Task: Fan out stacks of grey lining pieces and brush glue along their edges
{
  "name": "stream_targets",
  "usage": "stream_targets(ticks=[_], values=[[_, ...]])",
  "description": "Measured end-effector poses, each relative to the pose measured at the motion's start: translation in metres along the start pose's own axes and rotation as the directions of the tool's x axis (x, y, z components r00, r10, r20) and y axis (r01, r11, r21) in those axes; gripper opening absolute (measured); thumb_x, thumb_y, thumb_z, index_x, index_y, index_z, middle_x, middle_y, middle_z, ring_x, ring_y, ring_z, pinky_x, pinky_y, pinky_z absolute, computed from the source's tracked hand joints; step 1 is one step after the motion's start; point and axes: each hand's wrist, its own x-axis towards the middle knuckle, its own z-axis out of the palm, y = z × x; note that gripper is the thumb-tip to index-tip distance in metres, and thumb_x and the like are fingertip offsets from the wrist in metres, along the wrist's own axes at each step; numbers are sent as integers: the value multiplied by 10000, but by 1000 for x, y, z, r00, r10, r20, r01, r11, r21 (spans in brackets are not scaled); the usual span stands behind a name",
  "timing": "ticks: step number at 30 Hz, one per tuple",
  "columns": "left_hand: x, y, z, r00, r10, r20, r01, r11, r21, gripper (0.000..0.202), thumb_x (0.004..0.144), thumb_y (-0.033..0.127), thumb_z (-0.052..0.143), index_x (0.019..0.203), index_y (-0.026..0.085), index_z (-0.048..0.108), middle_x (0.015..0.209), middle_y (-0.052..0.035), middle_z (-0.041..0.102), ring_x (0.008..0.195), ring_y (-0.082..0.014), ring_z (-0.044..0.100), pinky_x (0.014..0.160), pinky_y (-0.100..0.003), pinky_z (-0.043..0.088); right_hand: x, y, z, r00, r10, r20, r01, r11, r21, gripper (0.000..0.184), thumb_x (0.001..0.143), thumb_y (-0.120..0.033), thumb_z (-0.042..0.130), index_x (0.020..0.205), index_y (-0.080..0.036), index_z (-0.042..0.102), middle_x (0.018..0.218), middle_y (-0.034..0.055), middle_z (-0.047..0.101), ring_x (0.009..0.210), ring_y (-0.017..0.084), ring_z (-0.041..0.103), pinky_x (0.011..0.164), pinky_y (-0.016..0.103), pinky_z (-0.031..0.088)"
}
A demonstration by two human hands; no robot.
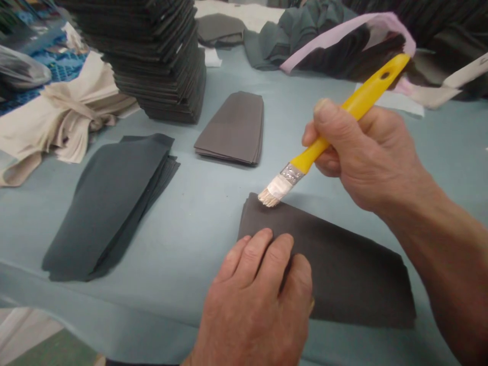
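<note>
A dark grey fabric piece [343, 264] lies flat on the pale blue table [206, 203] in front of me. My left hand [255, 300] rests on its near left edge, fingers flat and pressing it down. My right hand [366, 152] grips a yellow-handled brush [343, 117]. The brush's pale bristles touch the fabric's far left corner.
A dark green-grey stack of cut pieces [110, 203] lies at left, and a grey-brown stack [234, 127] sits at centre. A tall pile of black pieces [152, 56] stands behind them. Cream cloth [64, 117] is bunched at far left. Dark fabric and a pink strip [343, 35] lie at the back.
</note>
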Motion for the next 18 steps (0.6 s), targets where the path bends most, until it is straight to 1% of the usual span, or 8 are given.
stream_targets(ticks=[5,7,9,11,14,16,18], values=[[-3,1,4,998,-10,-56,10,1000,5,239,1105,277,510,1177,238,735,1294,21,802,1268,-239,678,1042,-380,558,13,-8,7,999,-30,44,30,1000,6,673,808,-861,792,685,-215,648,500,-30,332,537,116,465,490,265,321],[-3,1,4,998,-2,-61,3,1000,3,233,1103,268,513,1181,235,730,1293,22,800,1261,-237,672,1051,-374,544,18,-12,11,997,-46,66,46,999,3,687,766,-883,808,676,-221,644,489,-34,332,530,116,458,484,264,309],[-4,1,4,999,2,-53,-2,1000,3,224,1098,263,521,1188,232,723,1300,21,795,1264,-238,662,1058,-372,533,23,-14,15,991,-70,111,69,998,9,697,756,-891,808,665,-223,631,481,-39,322,523,110,446,482,260,310],[-4,1,5,999,0,-43,0,1000,4,215,1095,264,525,1191,233,715,1305,22,791,1269,-238,653,1063,-369,525,26,-15,17,982,-83,168,84,996,-2,697,784,-879,796,656,-219,612,485,-45,319,513,96,420,488,254,327],[-4,1,6,999,-3,-50,3,1000,2,213,1094,269,526,1202,230,705,1306,16,787,1276,-239,642,1075,-368,514,30,-14,16,964,-101,248,116,992,-49,675,876,-841,738,666,-207,642,500,-36,379,492,76,364,485,253,329],[-4,0,7,999,-1,-51,1,1000,-3,210,1089,263,532,1208,225,702,1306,11,785,1278,-241,640,1083,-369,510,31,-14,15,964,-83,253,109,990,-90,640,952,-765,711,660,-197,664,494,-26,397,485,73,358,476,252,305],[-4,0,7,998,5,-57,-5,1000,-2,208,1084,257,538,1205,222,703,1304,9,785,1273,-241,643,1080,-369,514,33,-15,13,972,-41,233,72,990,-125,600,1008,-657,708,632,-192,657,474,-24,379,477,71,353,468,249,273]])
